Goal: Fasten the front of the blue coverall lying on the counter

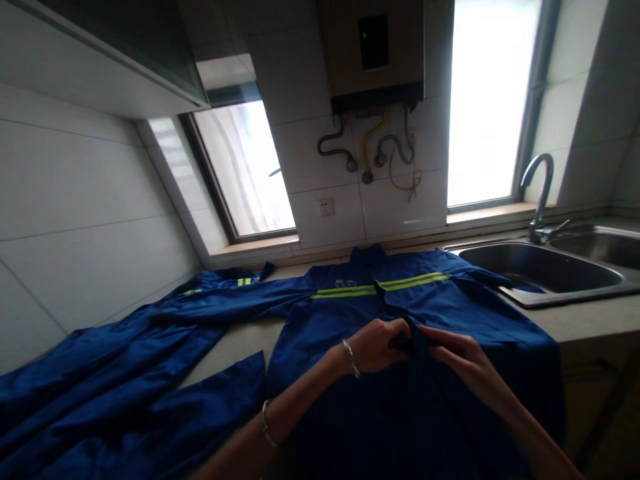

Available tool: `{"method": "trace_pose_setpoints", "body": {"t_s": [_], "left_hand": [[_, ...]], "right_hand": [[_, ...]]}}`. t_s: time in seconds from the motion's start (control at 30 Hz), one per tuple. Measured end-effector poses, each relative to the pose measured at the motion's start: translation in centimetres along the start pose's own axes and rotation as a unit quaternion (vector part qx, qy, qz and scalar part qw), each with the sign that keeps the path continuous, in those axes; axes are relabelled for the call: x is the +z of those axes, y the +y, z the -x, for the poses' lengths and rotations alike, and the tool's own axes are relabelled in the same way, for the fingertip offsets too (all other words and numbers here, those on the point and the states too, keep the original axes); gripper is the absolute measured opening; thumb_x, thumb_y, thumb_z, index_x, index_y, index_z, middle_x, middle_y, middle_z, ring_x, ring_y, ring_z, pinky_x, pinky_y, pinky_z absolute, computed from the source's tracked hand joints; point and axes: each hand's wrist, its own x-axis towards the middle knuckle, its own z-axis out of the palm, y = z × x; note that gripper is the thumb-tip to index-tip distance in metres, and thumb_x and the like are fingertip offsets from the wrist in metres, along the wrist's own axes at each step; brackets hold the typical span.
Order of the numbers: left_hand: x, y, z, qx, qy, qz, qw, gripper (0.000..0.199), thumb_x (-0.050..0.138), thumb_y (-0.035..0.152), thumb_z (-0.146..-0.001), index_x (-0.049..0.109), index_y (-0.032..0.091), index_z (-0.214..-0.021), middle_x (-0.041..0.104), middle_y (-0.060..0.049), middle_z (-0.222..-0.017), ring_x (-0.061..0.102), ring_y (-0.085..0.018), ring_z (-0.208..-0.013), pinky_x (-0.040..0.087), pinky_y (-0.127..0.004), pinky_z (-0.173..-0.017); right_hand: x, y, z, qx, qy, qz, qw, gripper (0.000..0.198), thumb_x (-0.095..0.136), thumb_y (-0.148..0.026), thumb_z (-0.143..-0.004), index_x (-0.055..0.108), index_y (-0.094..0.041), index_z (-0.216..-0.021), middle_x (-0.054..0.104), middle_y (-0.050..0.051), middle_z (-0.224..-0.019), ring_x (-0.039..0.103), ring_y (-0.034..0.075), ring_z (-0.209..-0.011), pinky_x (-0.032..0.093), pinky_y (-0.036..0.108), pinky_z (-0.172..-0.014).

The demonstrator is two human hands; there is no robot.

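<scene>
A blue work jacket [345, 327] with yellow-green stripes across the chest lies spread on the counter, its collar toward the wall and its lower part hanging over the front edge. My left hand [380, 345], with bracelets on the wrist and forearm, is closed on the jacket's front edge. Right beside it, my right hand [457, 352] pinches the same front edge between its fingers. The cloth is lifted a little between the two hands. Whether a button or zipper is under the fingers is too dark to tell.
More blue clothing [125, 367] lies along the counter [263, 333] at the left. A steel sink [540, 267] with a tap [540, 200] is at the right; one jacket sleeve reaches into it. A water heater [375, 53] with pipes hangs on the wall.
</scene>
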Motion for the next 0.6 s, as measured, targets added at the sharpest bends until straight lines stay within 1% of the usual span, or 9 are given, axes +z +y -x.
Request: {"method": "trace_pose_setpoints", "body": {"t_s": [0.07, 0.1, 0.13, 0.17, 0.23, 0.3, 0.4, 0.5, 0.6], "left_hand": [[0.2, -0.5, -0.2, -0.032, 0.023, 0.104, 0.994, 0.047, 0.069, 0.018, -0.070, 0.043, 0.017, -0.109, 0.063, 0.002, -0.078, 0.059, -0.013, -0.069, 0.044, -0.021, -0.062], [0.3, -0.7, -0.4, -0.050, 0.034, 0.152, 0.987, 0.052, 0.072, 0.018, -0.067, 0.042, 0.016, -0.110, 0.063, 0.002, -0.077, 0.059, -0.013, -0.066, 0.043, -0.021, -0.060], [0.5, -1.0, -0.4, -0.066, 0.042, 0.194, 0.978, 0.053, 0.074, 0.018, -0.064, 0.043, 0.015, -0.107, 0.062, 0.001, -0.075, 0.058, -0.012, -0.065, 0.042, -0.021, -0.058], [0.6, -1.4, -0.5, -0.079, 0.046, 0.230, 0.969, 0.050, 0.075, 0.018, -0.062, 0.046, 0.013, -0.103, 0.062, 0.001, -0.074, 0.057, -0.012, -0.063, 0.042, -0.020, -0.056], [0.7, -2.0, -0.5, -0.088, 0.043, 0.271, 0.958, 0.038, 0.074, 0.019, -0.062, 0.054, 0.011, -0.092, 0.059, 0.001, -0.071, 0.054, -0.011, -0.062, 0.040, -0.019, -0.055], [0.6, -2.5, -0.4, -0.075, 0.024, 0.259, 0.963, 0.022, 0.072, 0.019, -0.064, 0.059, 0.010, -0.079, 0.055, 0.003, -0.066, 0.051, -0.009, -0.060, 0.037, -0.018, -0.054], [0.4, -2.4, 0.0, -0.053, -0.017, 0.176, 0.983, 0.010, 0.068, 0.017, -0.067, 0.063, 0.009, -0.069, 0.051, 0.005, -0.059, 0.047, -0.007, -0.058, 0.034, -0.016, -0.053], [0.5, -1.7, 0.2, -0.042, -0.044, 0.108, 0.992, 0.007, 0.066, 0.014, -0.068, 0.067, 0.011, -0.073, 0.057, 0.004, -0.061, 0.051, -0.009, -0.063, 0.036, -0.016, -0.056], [0.8, -1.3, 0.2, -0.024, -0.044, 0.074, 0.996, 0.014, 0.063, 0.008, -0.068, 0.069, 0.014, -0.079, 0.064, 0.001, -0.071, 0.056, -0.013, -0.070, 0.039, -0.017, -0.062]], "right_hand": [[0.5, 0.1, 0.0, -0.015, -0.005, 0.003, 1.000, 0.047, 0.062, -0.049, -0.073, 0.067, -0.020, -0.109, 0.067, 0.009, -0.105, 0.061, 0.028, -0.099, 0.050, 0.039, -0.084], [0.7, 0.1, 0.0, -0.019, -0.004, 0.004, 1.000, 0.046, 0.062, -0.049, -0.073, 0.067, -0.020, -0.110, 0.067, 0.009, -0.106, 0.060, 0.028, -0.099, 0.050, 0.038, -0.084], [0.8, 0.2, 0.0, -0.022, -0.003, 0.005, 1.000, 0.046, 0.061, -0.048, -0.074, 0.067, -0.020, -0.110, 0.067, 0.009, -0.106, 0.060, 0.028, -0.100, 0.050, 0.038, -0.084], [0.8, 0.2, 0.0, -0.023, 0.000, 0.004, 1.000, 0.046, 0.061, -0.048, -0.074, 0.067, -0.020, -0.110, 0.067, 0.009, -0.106, 0.060, 0.028, -0.100, 0.050, 0.038, -0.084], [0.7, 0.4, -0.1, -0.020, 0.004, 0.001, 1.000, 0.045, 0.062, -0.048, -0.074, 0.068, -0.021, -0.108, 0.067, 0.009, -0.105, 0.060, 0.028, -0.101, 0.050, 0.038, -0.084], [0.4, 0.5, -0.2, -0.009, 0.007, -0.003, 1.000, 0.045, 0.063, -0.049, -0.072, 0.069, -0.021, -0.106, 0.068, 0.009, -0.103, 0.060, 0.028, -0.099, 0.051, 0.038, -0.083], [-0.3, 0.4, -0.3, 0.010, -0.009, -0.006, 1.000, 0.044, 0.064, -0.049, -0.071, 0.069, -0.021, -0.105, 0.068, 0.009, -0.103, 0.061, 0.028, -0.096, 0.051, 0.038, -0.080], [-0.7, -0.1, -0.4, 0.024, -0.052, 0.000, 0.998, 0.041, 0.064, -0.045, -0.072, 0.069, -0.021, -0.105, 0.068, 0.008, -0.104, 0.062, 0.027, -0.094, 0.051, 0.036, -0.079], [-0.1, -0.6, -0.4, 0.026, -0.087, 0.010, 0.996, 0.040, 0.063, -0.041, -0.073, 0.069, -0.020, -0.106, 0.068, 0.007, -0.103, 0.062, 0.026, -0.093, 0.052, 0.034, -0.077]]}}
